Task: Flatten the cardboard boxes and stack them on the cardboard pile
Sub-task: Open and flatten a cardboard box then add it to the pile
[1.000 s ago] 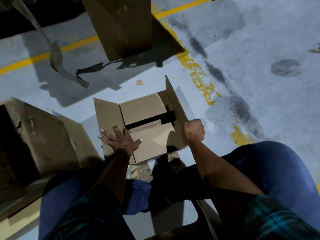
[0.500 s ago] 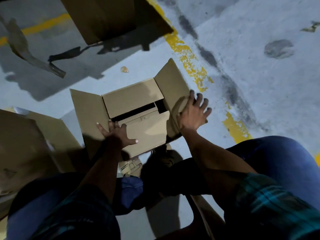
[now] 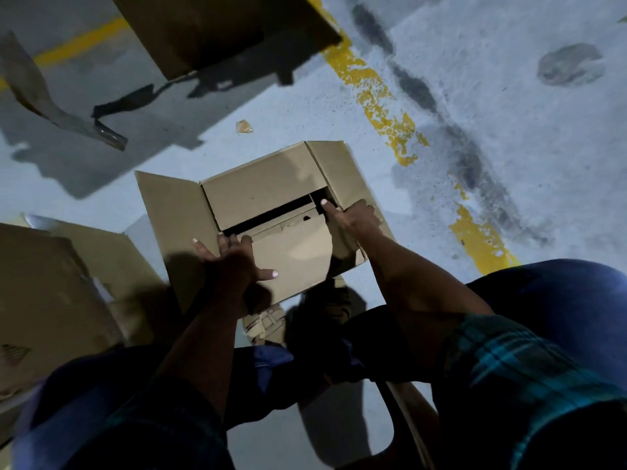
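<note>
Both hands have shifted on the small brown cardboard box (image 3: 271, 212) since a moment ago: the right hand (image 3: 353, 220), which was spread flat over the right flap, now reaches inward with one finger poking at the dark slot between the inner flaps, the other fingers curled in. The left hand (image 3: 234, 257) has slid a little farther up; its fingers are spread wide and pressed flat on the near inner flap, fingertips at the edge of the same dark gap, thumb pointing right.

That box sits on the grey concrete floor (image 3: 509, 96) just beyond the person's knees, its top open, the left and right outer flaps folded outward and lying nearly flat. A worn yellow painted line (image 3: 383, 110) runs across the floor to the right of it. To the near left lies a heap of flattened brown cardboard (image 3: 51, 283), close beside the box. A larger brown carton (image 3: 210, 25) stands at the far side, well apart, with a crumpled strip of tape (image 3: 40, 96) on the floor to the far left and a small tan scrap (image 3: 244, 126) between the carton and the box. Blue trouser legs (image 3: 559, 300) and a plaid sleeve (image 3: 509, 361) fill the near edge.
</note>
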Demonstrator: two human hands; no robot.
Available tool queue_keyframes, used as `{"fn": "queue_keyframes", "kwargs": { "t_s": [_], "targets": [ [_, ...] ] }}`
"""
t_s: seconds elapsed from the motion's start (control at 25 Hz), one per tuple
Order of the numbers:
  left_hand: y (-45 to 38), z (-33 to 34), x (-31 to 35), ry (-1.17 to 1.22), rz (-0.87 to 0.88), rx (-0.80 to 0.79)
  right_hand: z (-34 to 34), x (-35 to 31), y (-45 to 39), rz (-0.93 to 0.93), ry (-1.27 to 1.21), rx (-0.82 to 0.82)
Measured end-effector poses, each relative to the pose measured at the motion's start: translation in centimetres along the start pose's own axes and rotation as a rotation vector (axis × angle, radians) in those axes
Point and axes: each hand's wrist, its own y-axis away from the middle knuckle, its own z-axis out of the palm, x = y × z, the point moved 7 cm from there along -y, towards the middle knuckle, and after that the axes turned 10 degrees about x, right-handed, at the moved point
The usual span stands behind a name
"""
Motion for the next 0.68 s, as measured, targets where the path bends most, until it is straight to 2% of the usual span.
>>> {"fn": "queue_keyframes", "kwargs": {
  "t_s": [0.16, 0.28, 0.36, 0.52, 0.68],
  "targets": [
    [0.3, -0.3, 0.5, -0.007, 0.019, 0.004, 0.8, -1.5, -2.4, 0.031, 0.053, 0.022],
    [0.6, -0.7, 0.6, 0.029, 0.025, 0.028, -0.5, -4.1, -1.3, -0.169, 0.185, 0.024],
    [0.8, -1.6, 0.8, 0.019, 0.028, 0.072, -1.2, -4.6, -0.4, -0.225, 0.172, 0.006],
    [2.7, -4.1, 1.7, -0.006, 0.099, 0.249, -4.0, -3.4, 0.5, -0.211, 0.132, 0.001],
    [5.2, -7.6, 1.3, 0.245, 0.224, 0.494, -7.4, 0.4, 1.8, -0.062, 0.017, 0.020]
  ]
}}
